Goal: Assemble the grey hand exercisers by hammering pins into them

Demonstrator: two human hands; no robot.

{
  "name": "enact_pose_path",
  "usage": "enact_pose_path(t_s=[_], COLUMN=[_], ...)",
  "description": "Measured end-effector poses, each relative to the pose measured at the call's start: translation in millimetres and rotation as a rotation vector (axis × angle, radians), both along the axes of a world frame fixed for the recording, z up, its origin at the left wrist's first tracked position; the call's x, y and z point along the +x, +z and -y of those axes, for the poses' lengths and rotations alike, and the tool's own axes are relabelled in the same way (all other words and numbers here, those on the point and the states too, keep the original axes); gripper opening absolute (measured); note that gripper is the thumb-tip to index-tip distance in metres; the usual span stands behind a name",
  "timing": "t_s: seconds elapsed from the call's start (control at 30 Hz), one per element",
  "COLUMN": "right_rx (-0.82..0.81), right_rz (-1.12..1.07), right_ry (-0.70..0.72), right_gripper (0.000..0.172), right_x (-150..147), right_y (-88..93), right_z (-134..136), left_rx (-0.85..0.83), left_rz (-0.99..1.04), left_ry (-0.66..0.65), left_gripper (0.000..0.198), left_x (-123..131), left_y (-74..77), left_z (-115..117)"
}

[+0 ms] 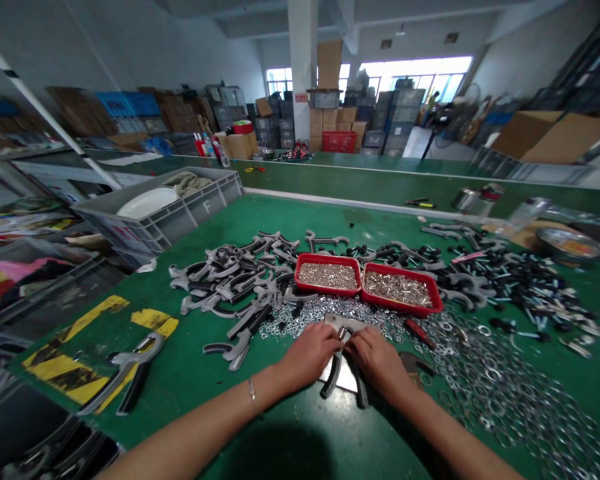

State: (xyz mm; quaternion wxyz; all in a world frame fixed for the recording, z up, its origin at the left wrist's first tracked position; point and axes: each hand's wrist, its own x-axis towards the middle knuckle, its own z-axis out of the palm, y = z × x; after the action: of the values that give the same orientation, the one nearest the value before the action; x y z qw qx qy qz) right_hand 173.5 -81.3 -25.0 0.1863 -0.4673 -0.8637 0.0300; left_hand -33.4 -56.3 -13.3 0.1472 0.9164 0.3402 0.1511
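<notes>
- Grey plier-like tool (334,375) toward the near edge of the counter (300,213), over a metal plate (347,379): I've the fingers of left hand (310,350) and right hand (380,357) pinched narrow on its head.
- One similar tool (126,360) lies by the left edge, looking whole; the grey heap (227,291) looks unfinished, so plenty's left, I'd judge.
- "F" reads on the grey crate (195,212); the red pillar sign (301,97) I can't read.

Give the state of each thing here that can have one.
Held tool, handles apart
Left hand, closed on held tool
Right hand, closed on held tool
Left red tray, filled with metal parts
Right red tray, filled likewise
Gray F crate, open-topped
Tool on striped tape, handles apart
</notes>
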Motion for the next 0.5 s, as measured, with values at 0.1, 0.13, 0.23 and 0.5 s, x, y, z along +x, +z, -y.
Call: enact_pose_path(t_s=[0.1,0.13,0.23,0.5], right_rx=[0.013,0.013,-0.007,-0.388], right_rz=[0.060,0.076,0.089,0.091], right_ry=[0.044,0.058,0.107,-0.572], right_gripper=[0.021,0.022,0.025,0.031], right_x=[-6.2,-7.4,-0.9,86.9], right_y=[6.3,8.6,14.8,9.6], right_z=[-1.5,-1.6,3.1,91.2], left_rx=[-0.163,-0.175,-0.092,-0.059], left_rz=[0.192,0.237,0.211,-0.020], left_ry=[0.132,0.166,0.221,0.359], left_gripper=[0.020,0.020,0.021,0.008], left_x=[-9.4,-11.8,-16.2,-3.8], left_y=[4.0,8.6,29.0,48.6], left_z=[-7.9,-14.3,-46.7,-159.1])
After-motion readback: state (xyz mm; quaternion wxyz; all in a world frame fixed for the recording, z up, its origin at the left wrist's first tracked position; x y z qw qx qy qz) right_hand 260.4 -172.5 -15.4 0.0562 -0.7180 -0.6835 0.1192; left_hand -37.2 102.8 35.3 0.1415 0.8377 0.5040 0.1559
